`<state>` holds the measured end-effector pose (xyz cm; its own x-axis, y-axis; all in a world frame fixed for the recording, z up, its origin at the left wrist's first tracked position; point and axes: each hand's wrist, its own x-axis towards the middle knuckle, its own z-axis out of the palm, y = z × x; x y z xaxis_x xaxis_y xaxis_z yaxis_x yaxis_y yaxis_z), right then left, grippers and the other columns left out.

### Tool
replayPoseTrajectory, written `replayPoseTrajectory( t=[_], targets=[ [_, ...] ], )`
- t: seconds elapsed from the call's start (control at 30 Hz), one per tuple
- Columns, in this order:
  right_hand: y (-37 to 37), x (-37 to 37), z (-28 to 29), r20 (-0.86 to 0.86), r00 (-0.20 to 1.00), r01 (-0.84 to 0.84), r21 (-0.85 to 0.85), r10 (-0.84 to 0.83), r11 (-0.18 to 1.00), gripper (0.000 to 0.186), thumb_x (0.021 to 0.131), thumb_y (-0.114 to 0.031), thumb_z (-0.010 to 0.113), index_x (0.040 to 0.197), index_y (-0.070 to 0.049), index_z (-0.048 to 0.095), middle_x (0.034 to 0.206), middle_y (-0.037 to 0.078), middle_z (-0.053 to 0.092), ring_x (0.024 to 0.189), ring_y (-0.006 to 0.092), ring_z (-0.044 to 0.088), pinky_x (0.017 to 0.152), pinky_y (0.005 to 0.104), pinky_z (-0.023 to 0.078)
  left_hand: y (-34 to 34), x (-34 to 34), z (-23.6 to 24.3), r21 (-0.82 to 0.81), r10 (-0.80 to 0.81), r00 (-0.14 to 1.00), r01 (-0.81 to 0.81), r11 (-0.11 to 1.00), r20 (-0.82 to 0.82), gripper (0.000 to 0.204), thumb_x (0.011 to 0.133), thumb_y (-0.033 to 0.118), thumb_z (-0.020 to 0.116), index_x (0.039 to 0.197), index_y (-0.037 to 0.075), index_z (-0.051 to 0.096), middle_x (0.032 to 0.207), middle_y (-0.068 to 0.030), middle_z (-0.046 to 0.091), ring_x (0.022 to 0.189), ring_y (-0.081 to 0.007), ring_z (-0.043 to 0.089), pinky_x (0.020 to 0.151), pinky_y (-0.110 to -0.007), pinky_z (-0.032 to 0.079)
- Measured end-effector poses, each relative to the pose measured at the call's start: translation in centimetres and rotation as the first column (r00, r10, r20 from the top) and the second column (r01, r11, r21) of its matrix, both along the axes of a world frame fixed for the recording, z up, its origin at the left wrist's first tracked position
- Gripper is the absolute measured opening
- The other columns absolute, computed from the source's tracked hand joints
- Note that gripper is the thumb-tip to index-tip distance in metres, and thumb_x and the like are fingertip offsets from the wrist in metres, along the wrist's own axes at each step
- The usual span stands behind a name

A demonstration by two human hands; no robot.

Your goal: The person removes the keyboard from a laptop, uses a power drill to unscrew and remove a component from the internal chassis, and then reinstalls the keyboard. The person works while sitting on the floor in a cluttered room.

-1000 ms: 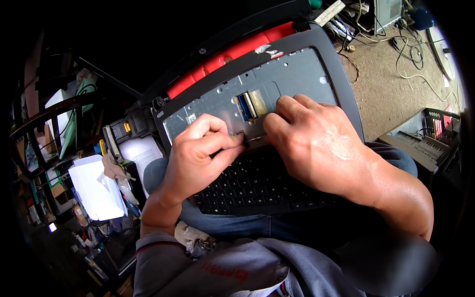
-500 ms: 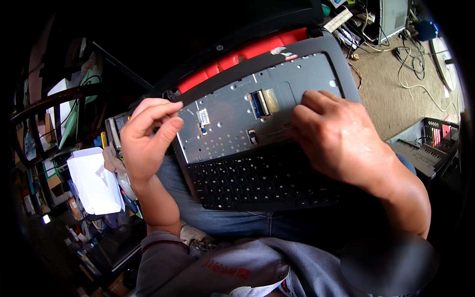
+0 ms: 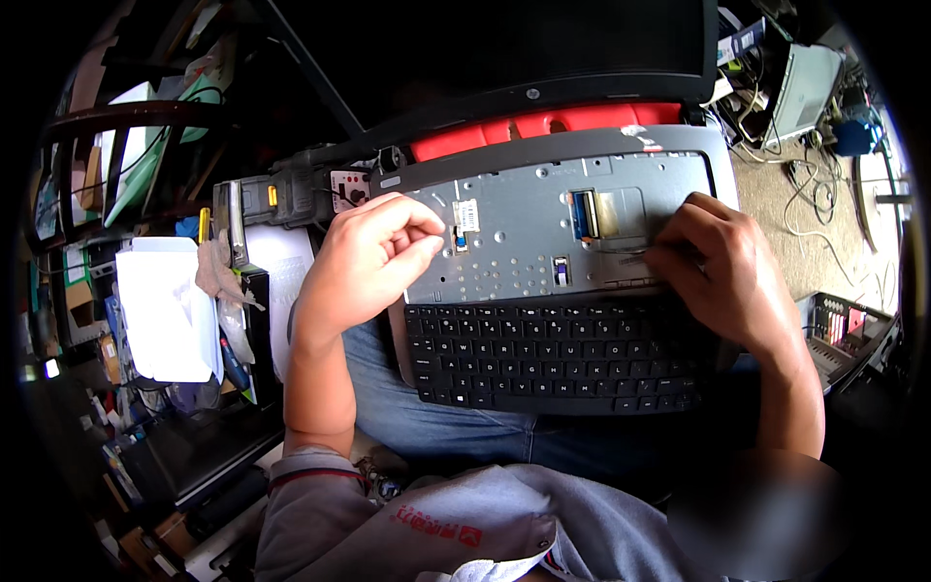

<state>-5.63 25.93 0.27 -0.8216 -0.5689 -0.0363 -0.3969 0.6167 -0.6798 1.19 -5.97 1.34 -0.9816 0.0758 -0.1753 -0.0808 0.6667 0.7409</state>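
An opened laptop rests across my lap, its metal keyboard bay (image 3: 524,189) exposed. The black keyboard (image 3: 543,359) is out of that bay and lies over the near part of the laptop. My left hand (image 3: 373,257) is at the bay's left side, fingers curled, with thumb and forefinger slightly apart and nothing visible between them. Beside its fingertips is a small blue ribbon connector (image 3: 461,240). My right hand (image 3: 722,267) is closed on a thin metal tool (image 3: 621,252) resembling tweezers, pointing left below the wide ribbon cable (image 3: 603,213). Another small connector (image 3: 561,272) lies nearer the keyboard.
Beyond the bay stands the dark laptop screen (image 3: 524,48), with a red surface (image 3: 562,121) showing at its base. A white open box (image 3: 170,310) and cluttered shelves are at left. Loose cables (image 3: 810,194) and an open metal case (image 3: 844,335) lie on the right.
The view has shifted, so the laptop appears lower and farther right, with more of its screen showing. My left thumb and forefinger have drawn closer together; the right hand stays at the bay's right side.
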Motion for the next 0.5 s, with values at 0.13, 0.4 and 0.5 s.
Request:
replayPoseTrajectory(
  t=[0.13,0.4,0.5],
  targets=[
    [-0.13,-0.03,0.1,0.024,1.0,0.006,0.005,-0.006,1.0,0.012,0.077,-0.005,0.073,0.08,0.001,0.063,0.079,0.015,0.061,0.072,0.0357,0.064,0.064,0.0407,0.05,0.15,-0.08,-0.64,0.003,0.016,1.0,-0.016,1.0,-0.023,0.009,0.081,-0.004,0.067,0.09,-0.002,0.065,0.08,-0.0004,0.059,0.064,-0.0026,0.051,0.056,-0.018,0.041],
    [-0.2,-0.29,0.42,0.071,0.998,-0.003,0.018,0.002,1.0,0.011,0.077,-0.004,0.072,0.08,0.002,0.064,0.08,0.016,0.062,0.072,0.0348,0.065,0.064,0.0393,0.052,0.11,-0.07,-0.49,0.002,-0.094,0.994,0.094,0.996,-0.064,0.009,0.078,-0.004,0.068,0.087,-0.002,0.068,0.081,-0.0033,0.061,0.062,-0.0062,0.054,0.055,-0.021,0.042],
    [-0.2,-0.32,0.44,0.08,0.997,0.001,0.01,-0.002,1.0,0.012,0.077,-0.004,0.073,0.08,0.003,0.064,0.08,0.016,0.062,0.071,0.0343,0.065,0.063,0.0391,0.052,0.05,-0.12,-0.5,-0.001,-0.111,0.991,0.111,0.994,-0.069,0.01,0.078,-0.005,0.069,0.087,-0.002,0.069,0.081,-0.0037,0.061,0.062,-0.0071,0.054,0.055,-0.021,0.043]
  ],
)
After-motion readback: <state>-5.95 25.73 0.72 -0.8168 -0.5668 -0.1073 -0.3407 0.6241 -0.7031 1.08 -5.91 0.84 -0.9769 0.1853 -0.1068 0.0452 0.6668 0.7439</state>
